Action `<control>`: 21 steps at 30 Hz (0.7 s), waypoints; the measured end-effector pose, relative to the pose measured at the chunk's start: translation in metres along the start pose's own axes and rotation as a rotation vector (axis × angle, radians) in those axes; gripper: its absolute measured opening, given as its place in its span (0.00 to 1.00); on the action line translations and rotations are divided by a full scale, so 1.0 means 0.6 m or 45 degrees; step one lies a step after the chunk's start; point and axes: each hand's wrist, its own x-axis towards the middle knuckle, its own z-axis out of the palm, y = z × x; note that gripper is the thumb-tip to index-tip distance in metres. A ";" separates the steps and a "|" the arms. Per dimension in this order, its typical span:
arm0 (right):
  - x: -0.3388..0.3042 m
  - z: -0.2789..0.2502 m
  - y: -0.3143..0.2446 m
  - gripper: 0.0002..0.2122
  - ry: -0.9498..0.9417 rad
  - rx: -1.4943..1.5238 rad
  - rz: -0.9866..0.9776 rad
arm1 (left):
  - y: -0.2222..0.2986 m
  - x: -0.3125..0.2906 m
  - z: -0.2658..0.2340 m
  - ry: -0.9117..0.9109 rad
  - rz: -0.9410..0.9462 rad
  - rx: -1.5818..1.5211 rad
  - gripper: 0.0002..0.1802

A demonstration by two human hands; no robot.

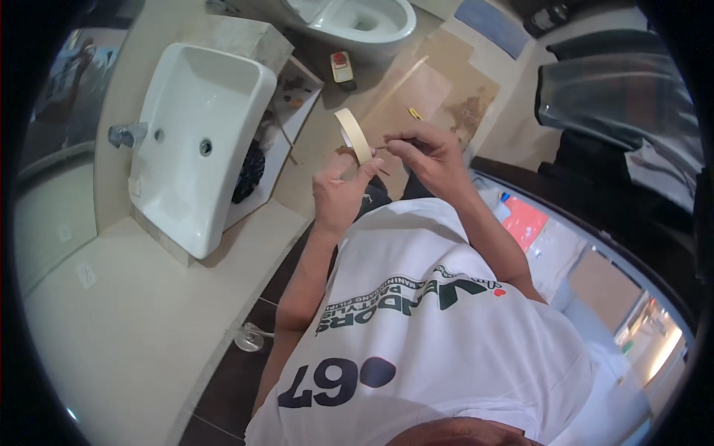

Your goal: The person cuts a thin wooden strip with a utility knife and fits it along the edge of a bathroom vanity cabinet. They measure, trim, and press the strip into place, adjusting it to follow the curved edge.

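Observation:
Held up in front of my body, my left hand [336, 195] is closed on a roll of cream masking tape [358, 140], gripping its lower edge with the roll standing on its side. Just right of it, my right hand [433, 157] pinches its thumb and fingertips together. A thin dark sliver shows at those fingertips, too small to name. Another narrow brownish strip [384, 172] pokes out by my left thumb; I cannot tell whether the two are one piece. Beyond my right hand, a small yellow object [414, 114] lies on the brown sheeting.
A white washbasin [178, 97] with a metal faucet [128, 134] stands left, above an open cabinet holding a black plastic bag [250, 172]. Ahead are a toilet [372, 22], a small red-topped container [341, 67] and cardboard [446, 52] on the floor. Plastic-covered dark items [595, 97] stand right.

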 end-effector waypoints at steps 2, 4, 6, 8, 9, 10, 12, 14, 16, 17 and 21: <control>-0.005 0.017 0.000 0.10 -0.027 0.060 0.077 | -0.010 0.001 -0.007 -0.076 0.071 0.073 0.11; -0.006 0.029 -0.010 0.11 -0.059 0.243 0.190 | -0.021 0.012 -0.012 -0.151 0.202 0.263 0.11; -0.002 0.031 -0.018 0.11 -0.030 0.304 0.178 | -0.014 0.016 -0.009 -0.149 0.225 0.252 0.13; 0.002 0.028 -0.020 0.10 -0.033 0.285 0.091 | -0.006 0.018 -0.006 -0.143 0.278 0.268 0.15; 0.003 0.020 -0.009 0.09 -0.035 0.222 0.010 | -0.007 0.023 -0.003 -0.149 0.327 0.275 0.16; 0.002 0.013 -0.003 0.09 -0.043 0.160 -0.065 | -0.005 0.024 -0.001 -0.148 0.369 0.284 0.17; -0.005 0.008 -0.007 0.07 -0.027 0.223 -0.080 | 0.007 0.029 0.000 -0.176 0.451 0.278 0.18; -0.017 0.002 -0.008 0.05 0.038 0.281 -0.099 | 0.019 0.037 0.007 -0.175 0.527 0.219 0.17; -0.032 0.004 -0.002 0.04 0.144 0.337 -0.116 | 0.026 0.038 0.008 -0.141 0.589 0.109 0.16; -0.033 0.000 -0.006 0.05 0.151 0.230 -0.188 | 0.032 0.042 0.007 -0.138 0.593 0.087 0.16; -0.038 -0.008 0.007 0.06 0.152 -0.067 -0.385 | 0.043 0.051 0.012 -0.186 0.526 0.038 0.14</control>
